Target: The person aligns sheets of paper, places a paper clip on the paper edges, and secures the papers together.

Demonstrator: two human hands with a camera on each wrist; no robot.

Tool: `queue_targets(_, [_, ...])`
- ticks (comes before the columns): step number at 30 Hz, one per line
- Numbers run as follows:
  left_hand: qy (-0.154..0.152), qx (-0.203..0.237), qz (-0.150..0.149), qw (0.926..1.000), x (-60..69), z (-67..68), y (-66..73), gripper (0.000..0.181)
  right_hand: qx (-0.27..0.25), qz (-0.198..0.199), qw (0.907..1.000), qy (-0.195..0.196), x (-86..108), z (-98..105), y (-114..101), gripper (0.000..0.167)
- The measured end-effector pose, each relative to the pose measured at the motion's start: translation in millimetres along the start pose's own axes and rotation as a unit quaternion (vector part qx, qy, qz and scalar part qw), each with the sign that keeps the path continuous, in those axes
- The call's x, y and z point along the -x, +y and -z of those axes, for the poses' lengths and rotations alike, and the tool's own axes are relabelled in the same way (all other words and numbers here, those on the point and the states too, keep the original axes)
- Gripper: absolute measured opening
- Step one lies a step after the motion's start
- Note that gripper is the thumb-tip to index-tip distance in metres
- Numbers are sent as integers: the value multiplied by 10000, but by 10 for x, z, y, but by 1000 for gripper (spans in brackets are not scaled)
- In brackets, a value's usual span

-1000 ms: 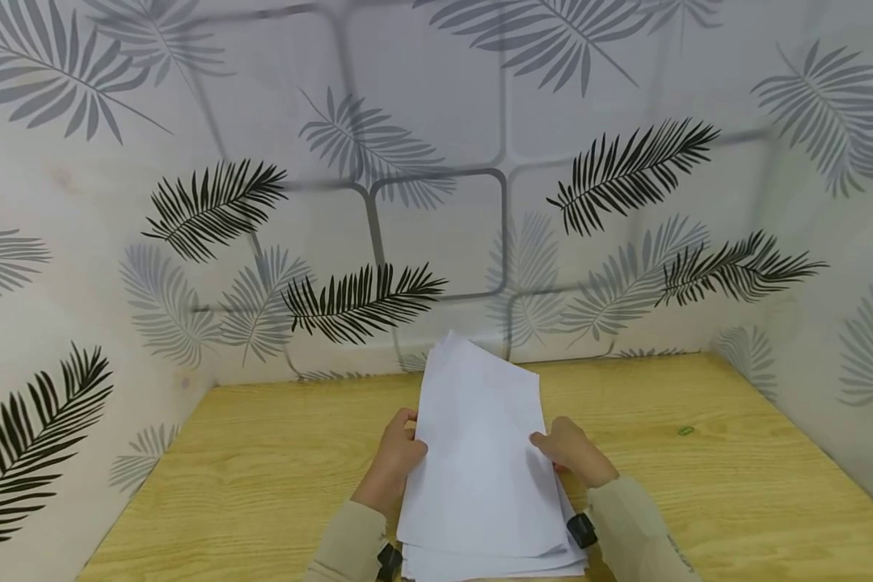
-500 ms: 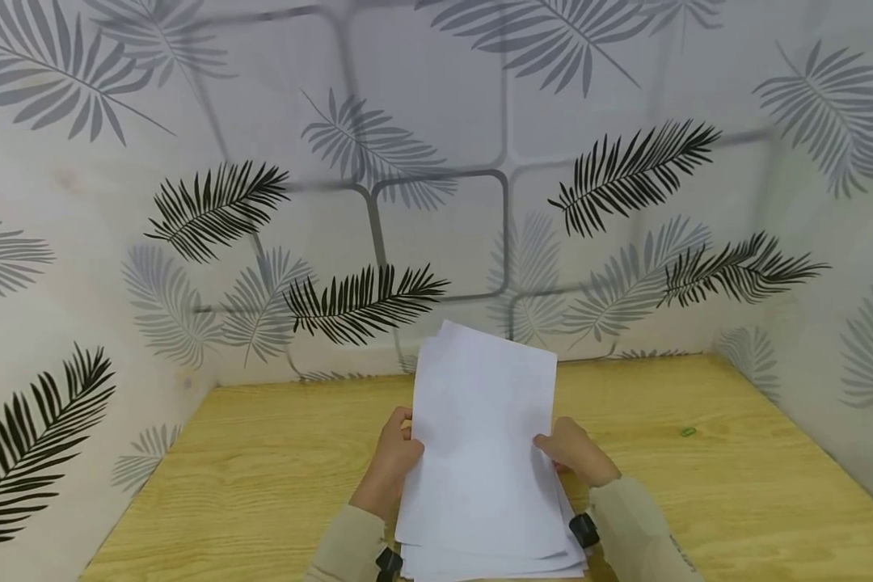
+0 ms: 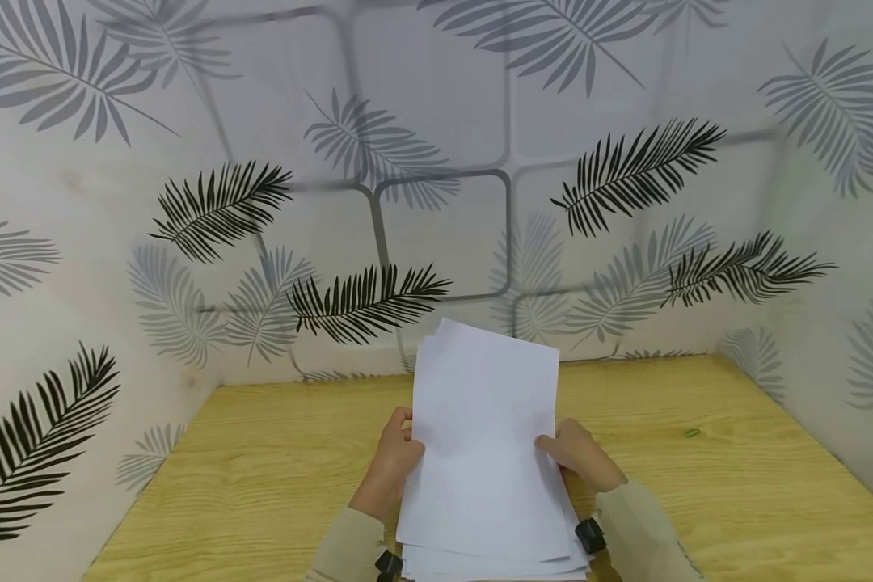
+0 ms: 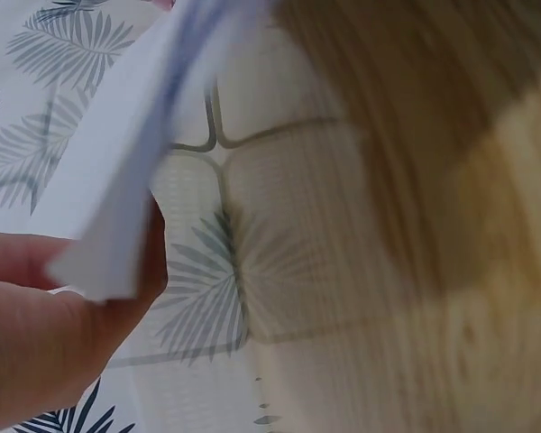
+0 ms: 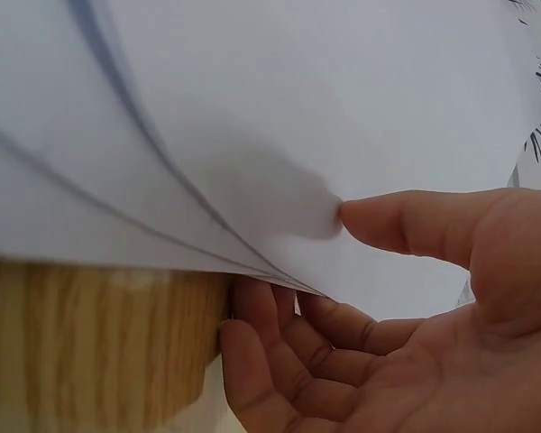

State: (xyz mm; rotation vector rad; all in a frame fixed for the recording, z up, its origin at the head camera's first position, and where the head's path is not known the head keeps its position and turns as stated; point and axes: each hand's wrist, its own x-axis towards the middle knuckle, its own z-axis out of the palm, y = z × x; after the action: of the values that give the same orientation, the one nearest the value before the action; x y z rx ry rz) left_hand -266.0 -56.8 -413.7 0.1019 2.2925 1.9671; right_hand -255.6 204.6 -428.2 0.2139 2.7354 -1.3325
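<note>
A stack of white paper sheets [image 3: 487, 453] is held tilted up above the table, its top edges fanned unevenly and more sheets showing beneath at the bottom. My left hand [image 3: 393, 461] grips its left edge, thumb on the front; the left wrist view shows this hand [image 4: 63, 334] pinching the paper [image 4: 108, 180]. At the right edge my right hand [image 3: 582, 454] holds the sheets. In the right wrist view its thumb presses the face of the paper [image 5: 397, 108], and the curled fingers of the hand [image 5: 406, 316] lie under the edge.
The wood-grain table [image 3: 276, 461] extends on both sides of the paper. A small green clip-like loop [image 3: 692, 433] lies on its right part. Behind and at the sides hangs a pale covering [image 3: 444, 234] printed with leaves.
The front sheets have shifted at the top, their upper right corner moving right and up, so the top looks wider. Both hands keep their grip in nearly the same place.
</note>
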Motion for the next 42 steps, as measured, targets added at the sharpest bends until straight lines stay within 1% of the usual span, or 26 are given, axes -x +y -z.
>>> queue_targets(4, [-72,-6,-51,10000,-2,11,7,48,9,60,10000,60,18,19,-14,29])
queue_targets(6, [-102,48,-53,9999,-10,17,16,49,-87,124,9998,91,17,29,-22,28])
queue_targets(8, [-122,103,-70,9998,-19,23,32,51,-264,233,9993,145,13,35,-34,25])
queue_targets(10, [-116,165,-99,9997,-28,29,41,52,-608,328,9976,87,15,39,-48,23])
queue_targets(13, [-181,245,-176,9994,-13,41,57,51,-1063,344,9937,22,35,39,-80,34])
queue_targets(15, [-297,322,-253,9987,7,53,65,49,-1303,296,9910,5,53,40,-112,43])
queue_targets(16, [-364,363,-279,9983,17,59,72,47,-1342,270,9906,56,62,40,-131,44])
queue_targets(19, [-532,492,-392,9966,35,82,91,43,-1356,304,9900,248,83,43,-185,43])
queue_targets(23, [-733,716,-560,9932,18,108,89,47,-1270,571,9881,658,112,57,-263,34])
queue_targets(25, [-917,824,-657,9902,9,123,86,52,-1234,778,9846,963,124,64,-297,29])
queue_targets(27, [-1067,841,-737,9880,5,141,85,56,-1250,980,9795,1236,132,68,-322,23])
queue_targets(30, [-1196,855,-818,9857,12,166,90,57,-1285,1232,9717,1551,146,72,-350,20])
queue_targets(33, [-1145,892,-990,9844,26,170,106,53,-1361,1452,9645,1734,165,77,-371,20])
queue_targets(35, [-1016,898,-1160,9839,39,158,126,48,-1401,1645,9589,1839,183,79,-383,20])
queue_targets(38, [-664,813,-1495,9832,67,119,174,44,-1507,1981,9473,2017,201,82,-399,19])
queue_targets(42, [-222,701,-1941,9782,113,65,250,41,-1880,2391,9274,2180,233,82,-438,18])
